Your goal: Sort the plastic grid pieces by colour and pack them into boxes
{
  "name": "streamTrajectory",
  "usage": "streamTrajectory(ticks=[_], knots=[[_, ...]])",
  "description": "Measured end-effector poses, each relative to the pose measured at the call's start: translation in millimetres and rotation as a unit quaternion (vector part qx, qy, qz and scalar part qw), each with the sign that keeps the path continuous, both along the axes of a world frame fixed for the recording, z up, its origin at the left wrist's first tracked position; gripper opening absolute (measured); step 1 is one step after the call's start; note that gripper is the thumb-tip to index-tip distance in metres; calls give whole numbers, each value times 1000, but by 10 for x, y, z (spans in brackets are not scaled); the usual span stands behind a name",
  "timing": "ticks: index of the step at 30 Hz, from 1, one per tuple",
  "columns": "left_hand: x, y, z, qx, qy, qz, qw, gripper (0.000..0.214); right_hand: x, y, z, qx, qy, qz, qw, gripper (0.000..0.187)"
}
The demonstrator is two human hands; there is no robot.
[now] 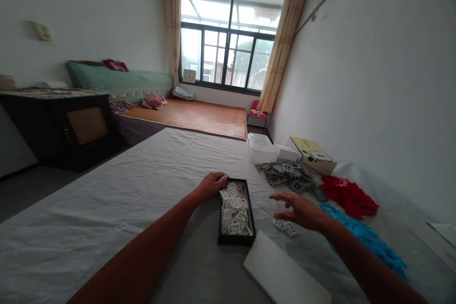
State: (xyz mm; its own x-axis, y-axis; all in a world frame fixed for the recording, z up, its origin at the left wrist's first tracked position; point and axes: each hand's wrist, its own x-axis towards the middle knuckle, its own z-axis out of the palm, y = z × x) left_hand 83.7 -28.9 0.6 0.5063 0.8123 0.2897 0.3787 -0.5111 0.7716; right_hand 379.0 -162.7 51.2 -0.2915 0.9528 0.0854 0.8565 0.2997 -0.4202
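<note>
A black tray point(249, 209) filled with several small white lattice pieces point(233, 211) lies on the white sheet in front of me. My left hand point(211, 184) rests at the tray's far left corner, fingers curled on its rim. My right hand point(298, 208) hovers open, fingers spread, just above two loose white pieces point(285, 227) to the right of the tray.
A white flat lid point(285, 273) lies near me. Grey pieces point(290, 174), red pieces point(351, 197) and blue pieces point(370, 240) are heaped along the right by the wall. A clear container point(261, 146) and cardboard box point(315, 154) stand farther back. A dark cabinet point(60, 128) stands left.
</note>
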Motion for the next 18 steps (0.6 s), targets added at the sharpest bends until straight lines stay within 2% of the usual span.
streamTrajectory(ticks=[2,6,12,14,16,18], knots=[[1,-9,25,0,7,9,1000,36,130,-174,-134,-15,-18,30,999,45],[14,-39,74,-8,22,58,998,35,100,-355,-302,1,8,30,1000,17],[-59,-78,155,-69,27,77,994,35,190,-329,-261,6,-1,-7,1000,11],[-172,-90,250,-109,37,20,993,38,201,-268,-212,-9,25,-23,999,5],[-306,-104,364,-132,52,-80,987,43,106,-176,-147,-30,92,-46,994,11],[-404,-125,452,-120,67,-162,977,57,-120,-59,-72,-44,188,-62,979,20]])
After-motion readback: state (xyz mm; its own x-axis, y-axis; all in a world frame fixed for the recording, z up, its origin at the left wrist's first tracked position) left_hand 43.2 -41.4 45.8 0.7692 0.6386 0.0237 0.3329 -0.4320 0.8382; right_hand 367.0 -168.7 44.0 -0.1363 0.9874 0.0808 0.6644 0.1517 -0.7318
